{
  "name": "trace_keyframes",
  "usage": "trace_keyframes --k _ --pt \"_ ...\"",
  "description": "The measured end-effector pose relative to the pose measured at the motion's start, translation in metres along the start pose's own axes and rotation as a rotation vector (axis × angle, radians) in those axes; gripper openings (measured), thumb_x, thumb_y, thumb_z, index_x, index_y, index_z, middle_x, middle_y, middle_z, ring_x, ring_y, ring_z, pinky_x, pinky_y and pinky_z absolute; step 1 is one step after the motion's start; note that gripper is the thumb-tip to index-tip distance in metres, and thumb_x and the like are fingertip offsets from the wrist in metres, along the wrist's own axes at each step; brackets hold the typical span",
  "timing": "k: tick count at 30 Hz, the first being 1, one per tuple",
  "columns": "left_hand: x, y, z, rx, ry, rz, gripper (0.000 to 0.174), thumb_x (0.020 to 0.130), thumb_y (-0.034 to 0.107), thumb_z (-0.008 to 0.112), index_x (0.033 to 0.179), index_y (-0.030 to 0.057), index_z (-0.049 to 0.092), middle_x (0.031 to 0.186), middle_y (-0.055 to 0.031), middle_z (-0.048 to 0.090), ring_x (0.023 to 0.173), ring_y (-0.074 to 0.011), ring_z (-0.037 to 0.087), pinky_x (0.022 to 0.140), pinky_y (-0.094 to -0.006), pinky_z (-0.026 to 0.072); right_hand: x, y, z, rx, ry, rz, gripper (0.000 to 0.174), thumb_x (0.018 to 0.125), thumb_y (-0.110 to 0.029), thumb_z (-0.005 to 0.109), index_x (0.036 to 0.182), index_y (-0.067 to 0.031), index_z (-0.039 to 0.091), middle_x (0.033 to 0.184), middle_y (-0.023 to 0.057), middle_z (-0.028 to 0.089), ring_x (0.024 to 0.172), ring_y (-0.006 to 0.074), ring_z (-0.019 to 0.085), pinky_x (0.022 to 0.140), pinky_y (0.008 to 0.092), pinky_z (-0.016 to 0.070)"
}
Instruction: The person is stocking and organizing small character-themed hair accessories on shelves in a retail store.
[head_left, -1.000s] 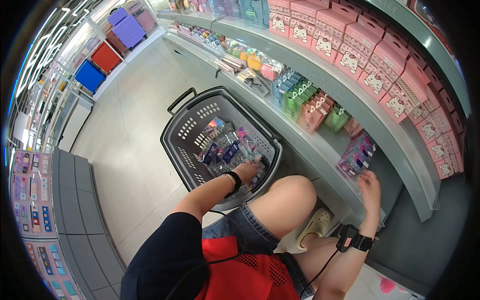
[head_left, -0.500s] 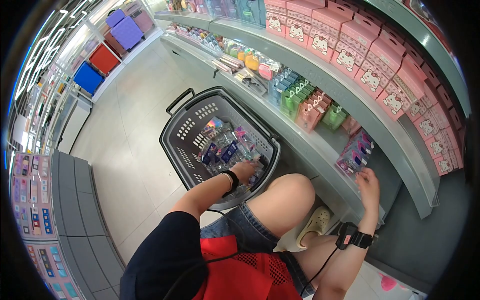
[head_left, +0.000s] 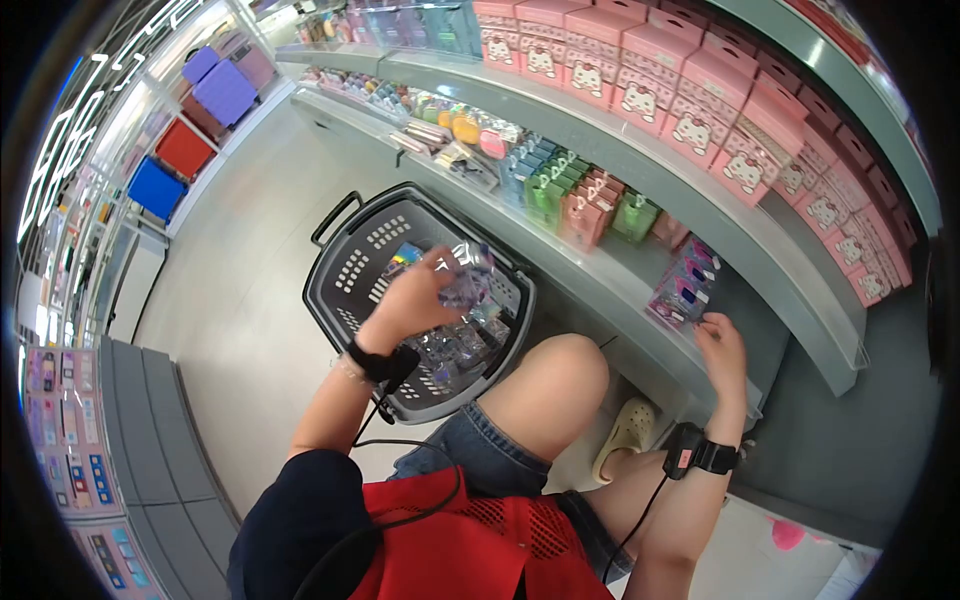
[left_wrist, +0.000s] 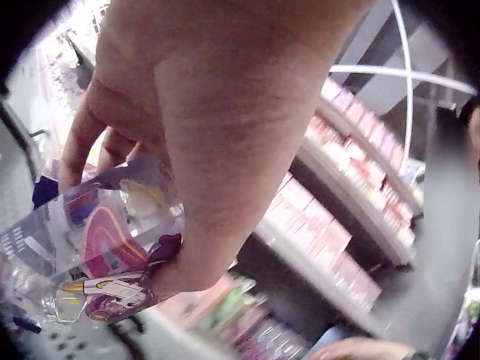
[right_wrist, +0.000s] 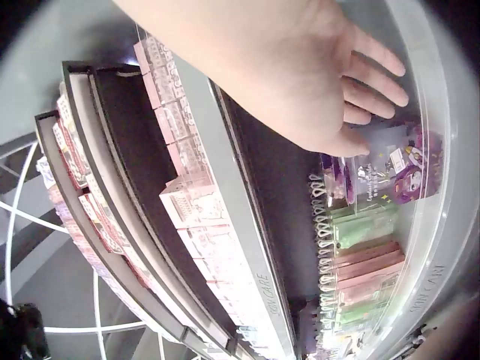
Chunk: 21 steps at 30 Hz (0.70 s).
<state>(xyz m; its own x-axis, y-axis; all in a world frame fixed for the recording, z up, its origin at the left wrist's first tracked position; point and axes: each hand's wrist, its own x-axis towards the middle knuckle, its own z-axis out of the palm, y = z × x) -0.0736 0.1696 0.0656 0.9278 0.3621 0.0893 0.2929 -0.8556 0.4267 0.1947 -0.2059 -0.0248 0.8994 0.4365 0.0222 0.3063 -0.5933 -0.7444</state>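
1. Clear package (head_left: 462, 280) with purple print is gripped in the left hand (head_left: 412, 298), fingers and thumb curled round it, held over the gray basket (head_left: 345, 283), left of the shelf (head_left: 610, 283).
2. Its long axis is kinda slanted in the left wrist view: one end's tucked by the palm, the other's pointed lower left.
3. Right hand (head_left: 724, 355) is relaxed, nothing gripped, fingertips held by the near end of the purple packages (head_left: 685, 290); contact can't be told.
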Motion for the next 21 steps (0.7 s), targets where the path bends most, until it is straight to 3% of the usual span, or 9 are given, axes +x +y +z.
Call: trace_keyframes --k 1,3,4,6,8,11,13,16,21 --pt "0.003 0.013 -0.009 -0.129 0.203 0.121 0.037 0.064 0.024 0.077 0.088 -0.0028 0.068 0.131 -0.0185 0.051 0.09 -0.0289 0.065 0.078 -0.0368 0.0509 -0.001 -0.001 -0.002 -0.005 0.016 0.015 0.031 0.084 -0.024 0.065 0.104 0.0001 0.06 0.09 0.0122 0.068 0.08 0.0182 0.063 0.073 0.0307 0.0476" --pt "0.003 0.063 -0.043 -0.322 0.154 -0.073 0.036 0.064 0.019 0.076 0.089 -0.0046 0.068 0.13 -0.0212 0.051 0.088 -0.0212 0.064 0.076 -0.0314 0.05 -0.003 -0.004 -0.006 0.125 -0.1 0.123 0.026 0.085 -0.024 0.064 0.092 0.0017 0.061 0.079 0.0118 0.067 0.071 0.016 0.062 0.067 0.0306 0.0479" --pt "0.004 0.079 -0.042 -0.487 0.208 -0.035 0.035 0.063 0.016 0.075 0.09 -0.0053 0.068 0.13 -0.0203 0.051 0.088 -0.0181 0.063 0.075 -0.0292 0.0492 -0.007 -0.011 -0.006 0.214 -0.122 0.161 0.025 0.087 -0.023 0.062 0.083 0.0011 0.06 0.071 0.0085 0.064 0.064 0.014 0.06 0.063 0.0301 0.0482" --pt "0.007 0.114 -0.033 -0.755 0.28 0.006 0.033 0.063 0.01 0.074 0.089 -0.0079 0.067 0.131 -0.0176 0.051 0.089 -0.0146 0.06 0.074 -0.0269 0.048 -0.016 -0.031 -0.012 0.439 -0.253 0.169 0.023 0.089 -0.024 0.061 0.083 -0.0013 0.061 0.072 0.0055 0.064 0.066 0.0128 0.06 0.064 0.0294 0.049" --pt "0.014 0.138 -0.023 -0.949 0.13 0.042 0.029 0.065 0.008 0.074 0.088 -0.0083 0.067 0.129 -0.0156 0.05 0.098 -0.0147 0.057 0.079 -0.0265 0.0458 -0.02 -0.045 -0.013 0.557 -0.368 0.089 0.023 0.09 -0.026 0.061 0.088 -0.0029 0.061 0.079 0.0035 0.065 0.073 0.0134 0.062 0.068 0.0287 0.0502" --pt "0.025 0.18 -0.014 -1.146 -0.068 0.078 0.028 0.067 0.008 0.075 0.089 -0.0076 0.068 0.126 -0.0138 0.052 0.103 -0.0155 0.055 0.084 -0.0275 0.0436 -0.029 -0.06 -0.02 0.759 -0.48 0.03 0.03 0.091 -0.028 0.059 0.107 -0.003 0.06 0.098 0.0077 0.065 0.089 0.017 0.064 0.08 0.0299 0.0497" --pt "0.032 0.192 -0.006 -1.206 -0.175 0.083 0.028 0.067 0.007 0.075 0.089 -0.0073 0.068 0.125 -0.0132 0.053 0.104 -0.0158 0.054 0.086 -0.028 0.0425 -0.035 -0.073 -0.029 1.037 -0.587 -0.065 0.043 0.092 -0.028 0.057 0.126 -0.0031 0.052 0.116 0.0111 0.061 0.106 0.0208 0.06 0.091 0.0321 0.0464" --pt "0.037 0.203 0.007 -1.204 -0.311 0.104 0.03 0.067 0.007 0.076 0.091 -0.0075 0.068 0.124 -0.0153 0.053 0.107 -0.0175 0.053 0.09 -0.0292 0.0406 -0.04 -0.078 -0.03 1.19 -0.517 -0.149 0.05 0.092 -0.029 0.056 0.134 -0.0028 0.046 0.124 0.0115 0.057 0.114 0.0227 0.055 0.095 0.0332 0.044" --pt "0.041 0.2 0.053 -1.258 -0.278 0.104 0.032 0.068 0.008 0.076 0.094 -0.0077 0.067 0.128 -0.0168 0.05 0.111 -0.0192 0.052 0.092 -0.0298 0.0404 -0.042 -0.082 -0.028 1.143 -0.357 -0.002 0.046 0.091 -0.024 0.061 0.13 -0.0025 0.05 0.119 0.0093 0.059 0.111 0.0163 0.055 0.091 0.0302 0.0446"
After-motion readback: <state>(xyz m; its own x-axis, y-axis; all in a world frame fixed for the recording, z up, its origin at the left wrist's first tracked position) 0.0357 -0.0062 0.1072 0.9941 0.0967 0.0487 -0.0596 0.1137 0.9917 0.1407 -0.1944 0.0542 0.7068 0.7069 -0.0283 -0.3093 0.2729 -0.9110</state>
